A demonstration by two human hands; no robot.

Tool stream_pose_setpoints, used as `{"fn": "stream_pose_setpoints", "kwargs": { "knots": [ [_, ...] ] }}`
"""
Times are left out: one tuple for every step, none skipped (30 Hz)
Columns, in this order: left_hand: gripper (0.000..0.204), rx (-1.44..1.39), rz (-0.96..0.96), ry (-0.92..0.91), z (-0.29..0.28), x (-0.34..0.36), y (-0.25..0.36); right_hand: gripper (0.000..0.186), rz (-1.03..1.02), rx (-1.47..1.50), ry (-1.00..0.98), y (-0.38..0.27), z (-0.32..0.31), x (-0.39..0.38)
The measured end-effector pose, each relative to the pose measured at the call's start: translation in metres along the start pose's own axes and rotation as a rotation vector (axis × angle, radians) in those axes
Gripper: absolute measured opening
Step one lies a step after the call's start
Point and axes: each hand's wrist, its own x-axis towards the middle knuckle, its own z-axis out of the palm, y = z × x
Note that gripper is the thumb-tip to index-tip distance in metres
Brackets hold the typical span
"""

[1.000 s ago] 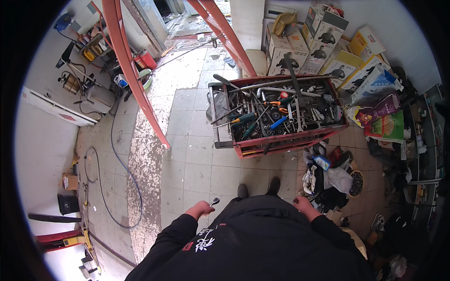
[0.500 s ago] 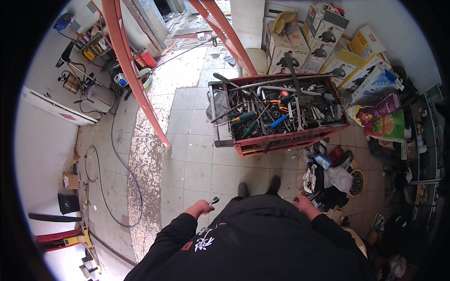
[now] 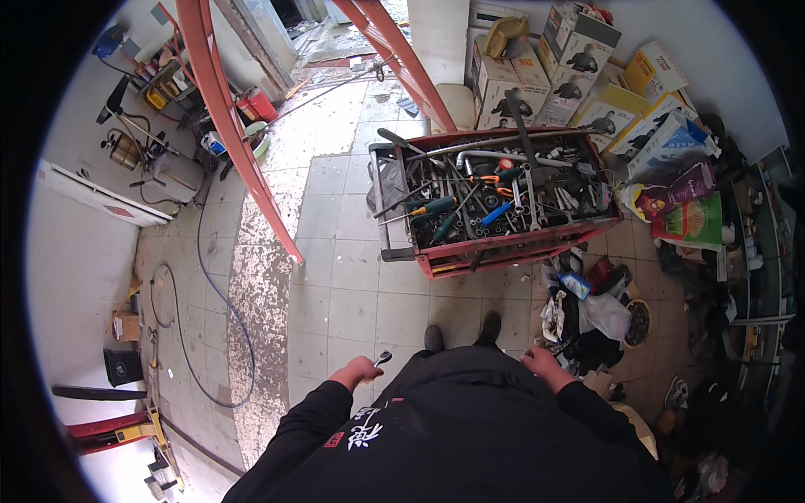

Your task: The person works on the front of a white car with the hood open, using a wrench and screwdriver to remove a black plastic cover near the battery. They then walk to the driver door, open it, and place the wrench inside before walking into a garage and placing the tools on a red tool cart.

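Low at my left side, my left hand is closed round a ratchet wrench, whose round metal head sticks out past the thumb. My right hand hangs at my right side with its fingers curled together; what they hold, if anything, is too small to make out. Ahead of me, out of reach of both hands, stands a red tool cart. Its top tray is heaped with wrenches, screwdrivers, sockets and a blue-handled tool.
A red steel post slants down at the left of the cart. A hose loops over the tiled floor. Rags, a blue bottle and plastic bags lie right of my feet. Cartons are stacked behind the cart.
The view has shifted very slightly. My right hand has turned a little at the fingers; my left hand keeps the ratchet wrench in the same place.
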Motion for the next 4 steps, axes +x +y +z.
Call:
{"fn": "stream_pose_setpoints", "kwargs": {
  "knots": [
    [0.051, -0.017, -0.011, -0.002, 0.0001, -0.0019, 0.0015, 0.041, 0.007, -0.003, 0.000, -0.0022, -0.0014, -0.0015],
    [0.050, -0.035, -0.022, -0.003, 0.0002, -0.0043, 0.0030, 0.041, 0.007, -0.006, -0.007, -0.0047, -0.0029, -0.0030],
    [0.050, -0.052, -0.033, -0.005, -0.0001, -0.0071, 0.0037, 0.041, 0.013, -0.008, -0.016, -0.0075, -0.0045, -0.0041],
    [0.055, -0.030, -0.038, -0.033, -0.0008, -0.0104, 0.0034, 0.041, 0.025, -0.006, -0.025, -0.0106, -0.0064, -0.0051]
  ]
}}
